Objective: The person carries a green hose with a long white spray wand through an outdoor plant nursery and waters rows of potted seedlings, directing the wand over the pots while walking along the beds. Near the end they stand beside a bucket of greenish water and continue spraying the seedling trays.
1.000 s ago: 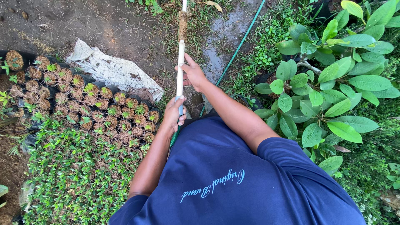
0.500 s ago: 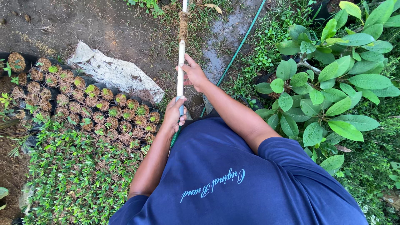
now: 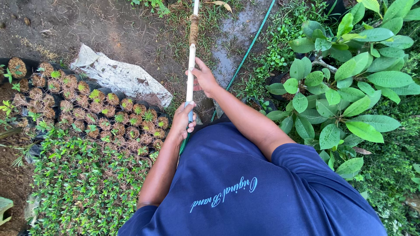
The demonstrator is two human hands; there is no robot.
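i see my left hand (image 3: 183, 121) wrapped fully closed around the lower end of a white pole (image 3: 190, 65), fingers curled over it right where a short blue section shows, with a bit of green below the hand. my right hand (image 3: 204, 79) sits higher on the same pole, fingers only loosely curled, the palm against its right side and the fingertips spread across the shaft rather than clenched. the pole runs almost straight up the view from my chest and leaves the top edge, so i cannot see its far end or what is on it; its near end is hidden behind my left hand and my dark blue shirt (image 3: 245, 188). it is thin and white, with a brown band of rope-like wrapping (image 3: 194, 29) near the top. a green hose (image 3: 249, 48) runs diagonally across wet ground just right of the pole, and its lower end disappears behind my right forearm. to the left sit rows of small seedling pots (image 3: 87, 109) in dark bags, with a crumpled white sack (image 3: 120, 78) lying beside them; a broad-leaved plant (image 3: 345, 83) fills the right side.
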